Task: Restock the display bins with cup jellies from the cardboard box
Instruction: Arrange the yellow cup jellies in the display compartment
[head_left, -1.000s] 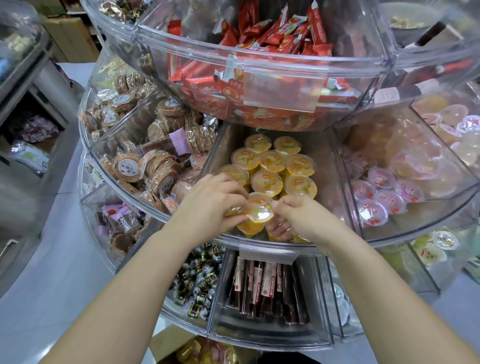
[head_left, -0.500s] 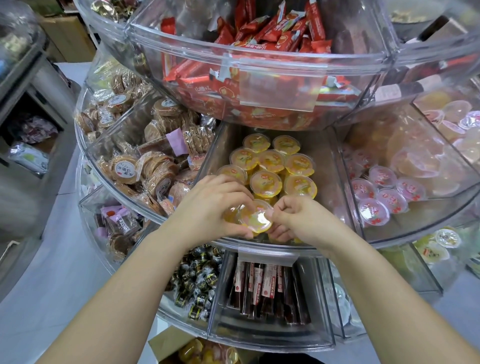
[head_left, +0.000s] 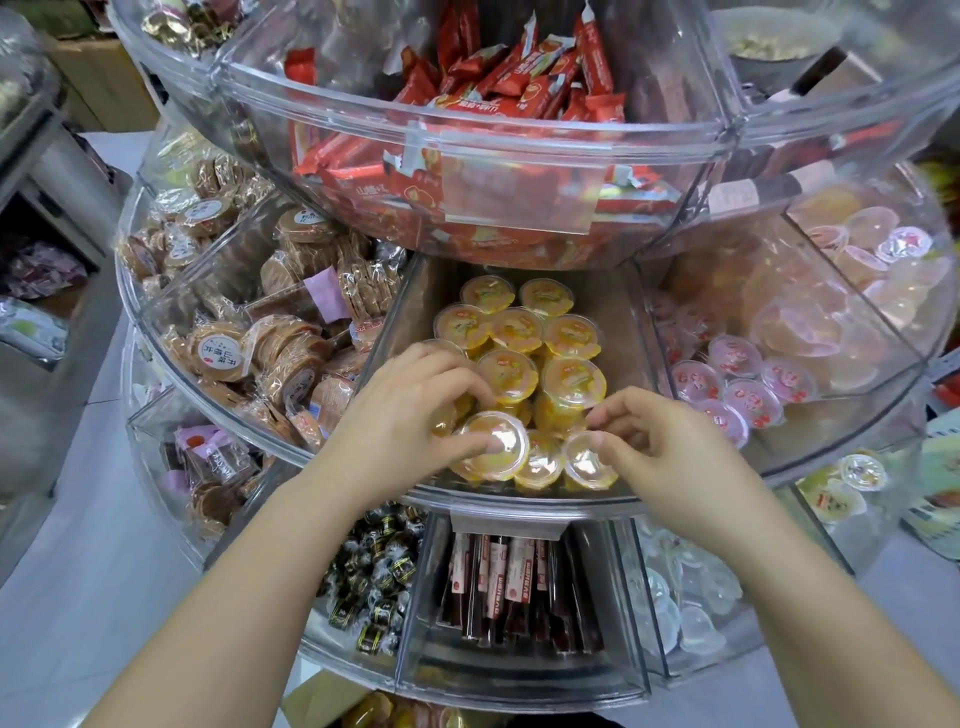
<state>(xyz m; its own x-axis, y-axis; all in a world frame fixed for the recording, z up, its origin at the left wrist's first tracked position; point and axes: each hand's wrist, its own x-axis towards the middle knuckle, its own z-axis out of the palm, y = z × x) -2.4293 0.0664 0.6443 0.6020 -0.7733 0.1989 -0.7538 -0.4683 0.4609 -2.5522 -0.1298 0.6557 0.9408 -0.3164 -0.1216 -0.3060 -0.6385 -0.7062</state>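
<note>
The cardboard box (head_left: 332, 701) is cut off by the near edge, only a corner and some yellow cups showing. The left hand (head_left: 400, 421) covers the jellies beneath it. The lowest orange cup jellies (head_left: 540, 467) blur behind the bin's clear front wall (head_left: 519, 501). The pink jellies (head_left: 737, 374) at right are hazed by glare.

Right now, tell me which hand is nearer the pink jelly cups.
Right. The right hand is in the yellow jelly bin beside the pink jelly cups; the left hand lies farther left.
</note>
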